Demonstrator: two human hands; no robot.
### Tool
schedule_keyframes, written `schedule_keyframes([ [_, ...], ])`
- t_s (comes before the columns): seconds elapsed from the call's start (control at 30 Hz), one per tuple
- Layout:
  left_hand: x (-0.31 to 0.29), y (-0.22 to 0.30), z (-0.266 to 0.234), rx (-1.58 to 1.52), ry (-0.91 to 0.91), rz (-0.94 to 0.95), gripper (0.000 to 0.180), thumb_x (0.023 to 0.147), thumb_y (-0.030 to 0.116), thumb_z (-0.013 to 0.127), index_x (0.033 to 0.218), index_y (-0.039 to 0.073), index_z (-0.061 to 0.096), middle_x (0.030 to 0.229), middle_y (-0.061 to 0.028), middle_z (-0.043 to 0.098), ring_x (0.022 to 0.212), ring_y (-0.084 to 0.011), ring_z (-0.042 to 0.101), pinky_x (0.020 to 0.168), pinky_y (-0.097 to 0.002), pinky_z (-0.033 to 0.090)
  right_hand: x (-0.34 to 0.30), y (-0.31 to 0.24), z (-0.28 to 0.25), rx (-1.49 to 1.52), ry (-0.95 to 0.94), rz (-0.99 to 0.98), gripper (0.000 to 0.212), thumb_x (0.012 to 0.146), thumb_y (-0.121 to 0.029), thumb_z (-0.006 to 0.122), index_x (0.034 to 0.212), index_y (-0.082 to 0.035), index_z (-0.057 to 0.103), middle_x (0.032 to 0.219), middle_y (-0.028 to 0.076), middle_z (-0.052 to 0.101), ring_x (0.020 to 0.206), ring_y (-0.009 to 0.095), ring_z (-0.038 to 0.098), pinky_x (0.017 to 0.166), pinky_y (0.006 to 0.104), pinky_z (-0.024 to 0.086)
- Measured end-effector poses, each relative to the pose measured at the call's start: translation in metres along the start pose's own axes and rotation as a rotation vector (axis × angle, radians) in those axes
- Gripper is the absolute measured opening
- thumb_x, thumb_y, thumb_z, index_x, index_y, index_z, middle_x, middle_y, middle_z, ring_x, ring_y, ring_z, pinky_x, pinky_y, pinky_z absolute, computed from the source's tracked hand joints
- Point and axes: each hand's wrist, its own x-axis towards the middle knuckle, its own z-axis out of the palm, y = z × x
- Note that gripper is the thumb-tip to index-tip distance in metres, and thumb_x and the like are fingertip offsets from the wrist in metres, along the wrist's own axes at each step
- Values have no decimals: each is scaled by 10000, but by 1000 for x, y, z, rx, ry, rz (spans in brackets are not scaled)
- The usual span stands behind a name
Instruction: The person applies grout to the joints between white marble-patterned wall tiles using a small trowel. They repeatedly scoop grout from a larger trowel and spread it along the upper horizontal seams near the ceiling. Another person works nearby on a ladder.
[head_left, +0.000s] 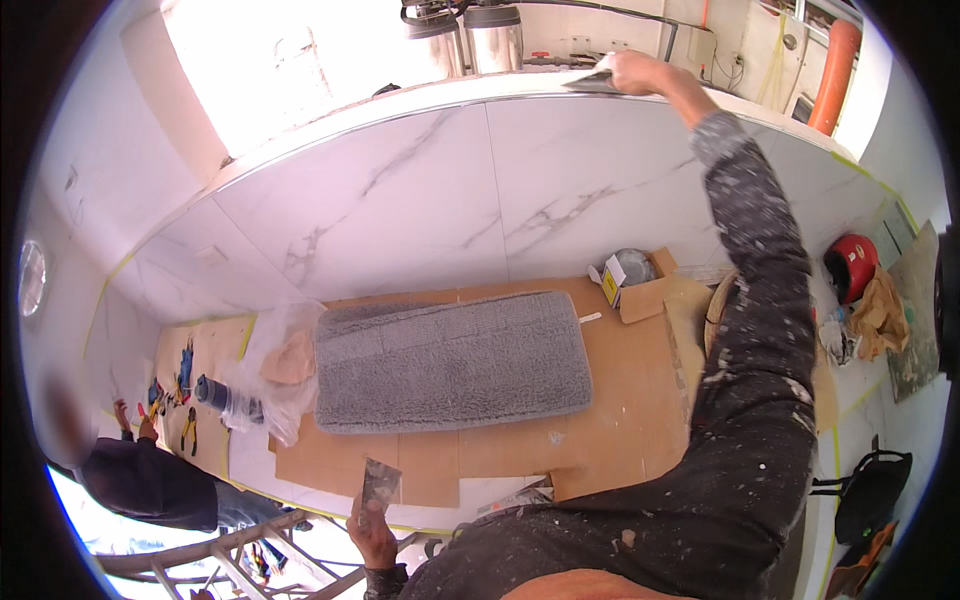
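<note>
Stretched far ahead, my right hand (645,73) grips a putty knife (590,83), its flat blade low over the white ledge (440,98) that tops the marble-look wall panels (400,190). Whether the blade touches the ledge, I cannot tell. Down near the lower edge, my left hand (373,535) is closed around a second flat scraper (382,483), its rectangular metal blade pointing up and smudged. The handles of both tools are mostly hidden in my fingers. White specks and smears cover my dark right sleeve (755,300).
Below lies a thick grey folded mat (455,365) on cardboard (630,420), beside an opened box (640,300). A red helmet (851,268) and black bag (873,497) are at right. At left are pliers (190,430), another person (150,483) and a ladder (235,570).
</note>
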Motion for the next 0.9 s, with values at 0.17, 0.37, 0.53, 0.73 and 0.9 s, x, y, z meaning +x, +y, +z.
schedule_keyframes([
  [0.17,4,-6,0,18,-58,21,355,984,195,519,1196,-85,574,1019,-147,667,925,-186,609,832,-301,478,-54,43,-34,43,95,-40,348,883,-140,557,1204,-16,608,1130,239,629,994,366,613,874,415,482],
  [0.37,7,12,6,-61,-43,-3,354,984,200,525,1195,-79,575,1015,-145,664,935,-188,610,839,-304,480,-7,63,-16,-86,70,78,401,866,-104,526,1253,-15,580,1167,234,619,1068,359,596,910,416,464],
  [0.53,-8,23,13,-5,76,-45,359,983,209,530,1176,-89,577,1009,-143,663,921,-183,609,820,-303,486,38,54,10,59,69,235,386,795,-14,489,1157,40,611,1027,245,668,956,379,643,813,429,493],
  [0.73,-20,23,12,75,94,27,332,977,188,531,1148,-93,581,967,-145,658,900,-186,603,785,-299,483,23,37,21,27,71,159,319,765,-2,505,1044,49,651,924,251,672,787,339,649,706,434,503],
  [0.9,-35,16,-4,108,22,-2,426,974,258,532,1199,-103,534,1023,-148,643,918,-228,598,841,-332,467,-61,32,-21,43,-109,56,397,802,-30,538,1178,-68,660,930,237,668,791,306,638,734,405,501],
])
